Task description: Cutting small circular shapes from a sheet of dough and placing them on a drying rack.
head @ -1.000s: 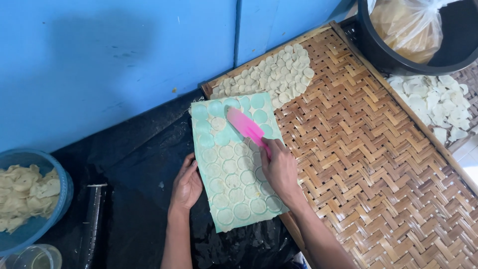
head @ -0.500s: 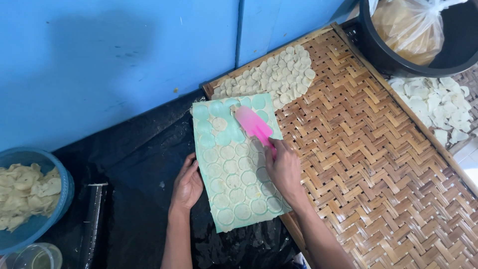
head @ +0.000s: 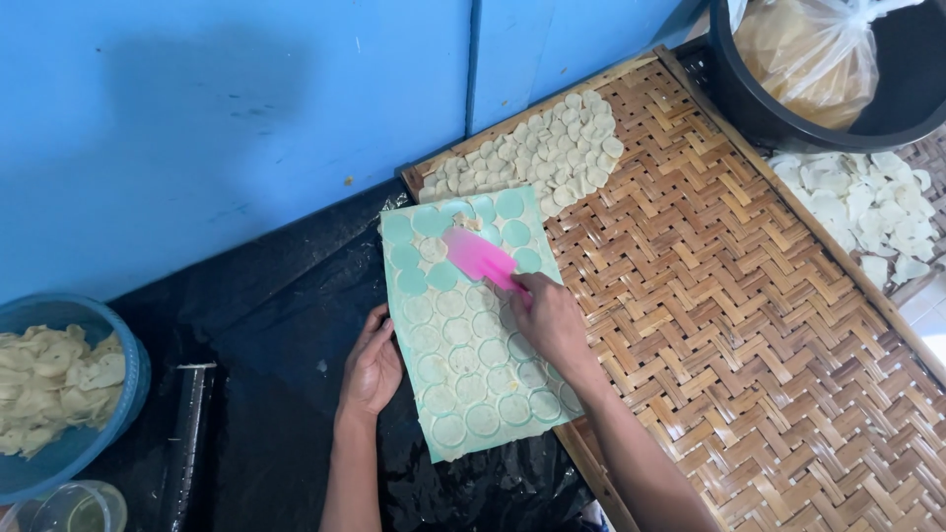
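Note:
A pale green sheet (head: 471,335) covered with thin round dough discs lies across black plastic and the near corner of a woven bamboo tray (head: 749,325). My right hand (head: 548,320) grips a pink flat scraper (head: 478,258), its blade resting on the sheet's upper part among the discs. My left hand (head: 371,366) rests flat on the sheet's left edge, fingers together. Several discs at the sheet's top have been lifted, leaving bare green circles.
A patch of pale discs (head: 537,158) lies on the tray's far corner. A black tub with a plastic bag (head: 838,69) stands top right, beside more discs (head: 867,212). A blue bowl of dough pieces (head: 59,394) sits at left. A blue wall (head: 246,108) runs behind.
The right hand has slid the pink scraper slightly down and left across the sheet. The left hand has stayed in place on the sheet's edge.

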